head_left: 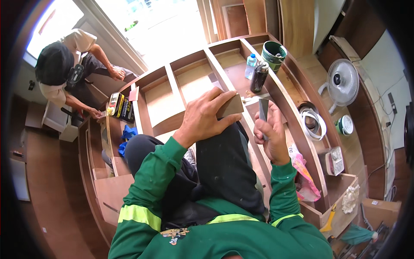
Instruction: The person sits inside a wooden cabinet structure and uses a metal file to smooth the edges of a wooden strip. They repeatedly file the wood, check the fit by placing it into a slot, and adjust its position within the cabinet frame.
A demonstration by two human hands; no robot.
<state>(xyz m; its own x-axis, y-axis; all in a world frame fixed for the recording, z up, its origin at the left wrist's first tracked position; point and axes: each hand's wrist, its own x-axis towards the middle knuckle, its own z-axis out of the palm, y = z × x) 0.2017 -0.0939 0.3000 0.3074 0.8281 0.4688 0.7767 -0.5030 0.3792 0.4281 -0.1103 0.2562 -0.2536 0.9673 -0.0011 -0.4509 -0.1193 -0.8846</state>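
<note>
Far left of the hands, a co-worker [64, 69] crouches at the cabinet frame [189, 82]. Left hand [205, 116] clamps a flat wooden block [230, 105] against the divider edge, fingers spread over it. Just right, right hand [269, 134] is fisted round a grey metal blade [263, 110], seemingly a chisel. Trimming looks underway; steady, controlled pressure likely needed. Beyond them: dark flask [259, 77], green bucket [274, 55].
</note>
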